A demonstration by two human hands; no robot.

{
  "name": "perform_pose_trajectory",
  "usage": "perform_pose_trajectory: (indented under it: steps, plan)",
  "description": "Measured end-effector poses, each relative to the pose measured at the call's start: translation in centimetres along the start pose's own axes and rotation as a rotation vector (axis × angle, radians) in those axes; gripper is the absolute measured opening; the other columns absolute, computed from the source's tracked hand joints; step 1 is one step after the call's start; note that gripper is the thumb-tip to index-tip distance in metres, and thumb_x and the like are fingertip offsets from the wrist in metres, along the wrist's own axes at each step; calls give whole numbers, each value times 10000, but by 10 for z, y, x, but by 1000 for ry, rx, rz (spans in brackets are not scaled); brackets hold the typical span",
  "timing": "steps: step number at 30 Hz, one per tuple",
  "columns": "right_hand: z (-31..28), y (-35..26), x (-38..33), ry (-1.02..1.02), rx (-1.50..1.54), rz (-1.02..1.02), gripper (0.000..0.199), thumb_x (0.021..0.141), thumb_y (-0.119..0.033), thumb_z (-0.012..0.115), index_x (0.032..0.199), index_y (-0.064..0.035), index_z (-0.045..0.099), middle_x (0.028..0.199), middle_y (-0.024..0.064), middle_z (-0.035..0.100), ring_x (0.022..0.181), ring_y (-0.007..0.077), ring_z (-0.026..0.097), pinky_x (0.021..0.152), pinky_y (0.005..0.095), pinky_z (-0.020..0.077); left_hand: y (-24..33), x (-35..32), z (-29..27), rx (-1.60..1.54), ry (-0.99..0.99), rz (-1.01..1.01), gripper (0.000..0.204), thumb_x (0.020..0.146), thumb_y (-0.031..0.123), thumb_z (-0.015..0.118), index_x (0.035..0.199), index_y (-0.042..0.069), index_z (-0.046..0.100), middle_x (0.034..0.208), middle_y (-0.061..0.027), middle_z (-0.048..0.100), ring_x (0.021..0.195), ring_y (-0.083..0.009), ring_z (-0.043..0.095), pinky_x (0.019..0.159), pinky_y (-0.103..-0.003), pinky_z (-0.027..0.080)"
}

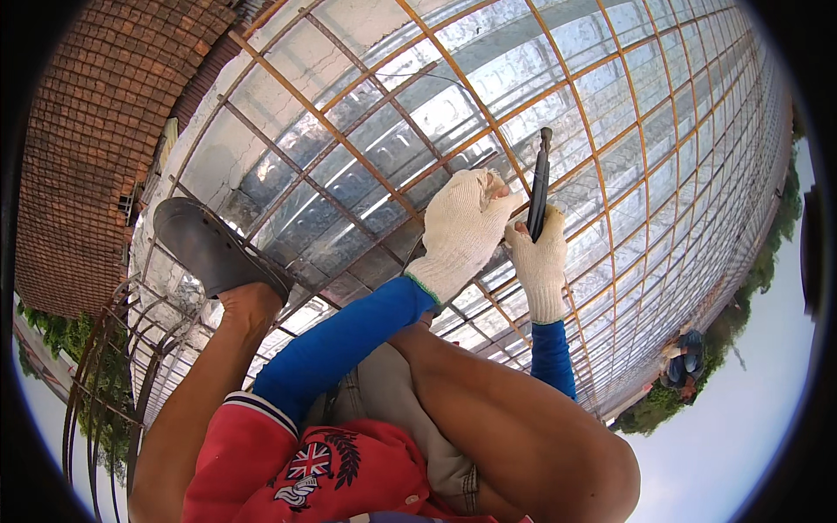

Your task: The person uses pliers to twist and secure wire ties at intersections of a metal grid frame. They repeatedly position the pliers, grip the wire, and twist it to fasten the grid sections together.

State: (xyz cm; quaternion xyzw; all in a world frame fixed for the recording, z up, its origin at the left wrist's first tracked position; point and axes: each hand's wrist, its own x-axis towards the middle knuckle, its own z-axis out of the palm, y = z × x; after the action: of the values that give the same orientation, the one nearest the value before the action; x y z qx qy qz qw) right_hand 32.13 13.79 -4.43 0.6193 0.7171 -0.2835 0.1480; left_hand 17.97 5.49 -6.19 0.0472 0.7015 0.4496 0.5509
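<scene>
Both my hands wear cream knitted gloves with blue sleeves behind them. My right hand [540,266] is closed around a long black hand tool [540,179], slim with a rounded knob at its far end, pointing away from me over the rebar grid. Its working end cannot be made out. Beside it, my left hand [462,227] is closed with its fingers curled close to a crossing of rusty rebar [494,125]; whatever they pinch, if anything, is hidden. A thin wire [597,187] shows faintly to the right of the tool.
Shiny metal decking [436,112] lies under the bars. My left foot, in a dark clog [218,248], rests on the grid. A tiled roof [96,157] borders the far left, with bent bars [100,370] below. Another person [684,357] is at the right edge.
</scene>
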Motion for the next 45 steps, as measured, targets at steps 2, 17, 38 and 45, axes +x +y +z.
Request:
perform_pose_trajectory:
  steps: [2,17,38,45]
  plan:
    - [-1,14,3,-44,114,-69,534,916,-166,756,1353,60,545,911,155,689,811,262,708,738,406,571,2,-1,4,48,-27,15,322,896,362,802,1022,69,759,1006,-107,774,905,-238,747,835,-375,568]
    - [-148,-47,-51,-979,336,305,549,871,-3,690,1404,91,598,1026,149,782,863,148,750,755,300,607,17,-54,-11,-555,72,-148,394,979,301,783,1258,57,647,1097,-50,690,942,-104,660,848,-303,544]
    - [-85,-213,14,-726,-251,-248,244,939,-146,693,1086,48,688,811,58,673,729,113,659,652,297,572,8,13,-66,-1177,40,-30,309,980,111,760,1253,56,626,1005,-53,726,853,-129,724,690,-280,644]
    - [-80,-226,10,-670,-344,-311,214,923,-135,694,1049,37,680,774,67,680,678,120,662,612,310,550,15,11,-70,-1265,53,-24,210,988,105,726,1186,72,663,943,-22,698,768,-93,690,643,-276,663]
